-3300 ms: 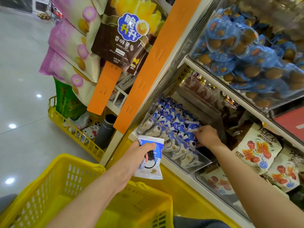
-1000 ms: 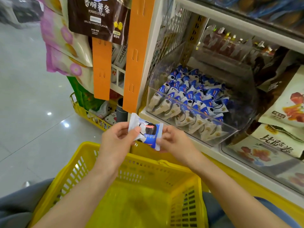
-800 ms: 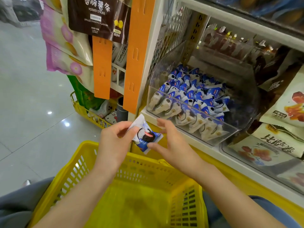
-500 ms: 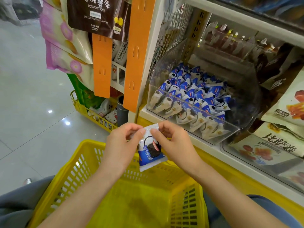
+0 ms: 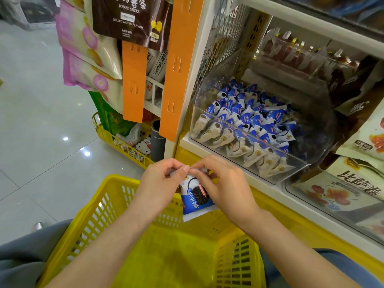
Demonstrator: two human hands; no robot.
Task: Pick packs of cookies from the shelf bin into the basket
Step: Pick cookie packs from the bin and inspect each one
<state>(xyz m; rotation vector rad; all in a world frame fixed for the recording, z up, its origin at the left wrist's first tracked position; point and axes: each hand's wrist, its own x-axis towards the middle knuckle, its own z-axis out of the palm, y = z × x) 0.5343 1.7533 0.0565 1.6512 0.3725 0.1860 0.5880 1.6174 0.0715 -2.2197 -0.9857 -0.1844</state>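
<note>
Blue-and-white cookie pack [image 5: 195, 197] hangs by its top edge, pinched between the left hand [image 5: 159, 182] and right hand [image 5: 226, 183], both grips closed on it, above the yellow basket [image 5: 116, 177] at its far rim. Beyond the basket, the clear shelf bin [image 5: 307, 150] holds more packs [image 5: 245, 119].

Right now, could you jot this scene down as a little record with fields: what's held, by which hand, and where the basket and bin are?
Held item: one blue-and-white cookie pack, hanging upright
Grip: left hand and right hand both pinch its top edge
Position: over the far rim of the yellow basket, not yet dropped in
Basket contents: no pack visible inside
Source: clear shelf bin up and to the right of the hands, holding many similar packs
</note>
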